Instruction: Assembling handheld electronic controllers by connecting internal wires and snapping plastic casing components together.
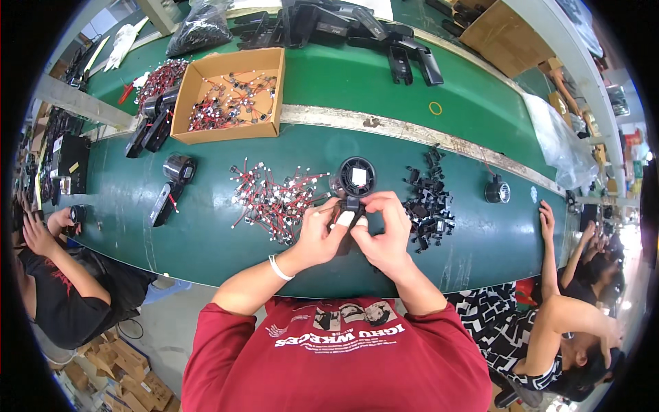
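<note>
Both my hands are closed at the middle of the bench on a black device with a round head [357,176] and a narrow handle. A pale square patch shows in the middle of the round head, which points away from me. My left hand [320,231] grips the handle from the left, and my right hand [386,232] pinches it from the right. What lies between the fingertips is mostly hidden. Left of my hands is a loose pile of red and black wires with white connectors [278,199]. On the right lies a heap of small black plastic parts [430,206].
A cardboard box [276,93] of wired parts stands at the back left. Similar black devices [180,168] lie to the left, and a round black part [497,191] sits at right. Black casings [405,58] lie beyond the pale strip. People sit on both sides, hands near the bench.
</note>
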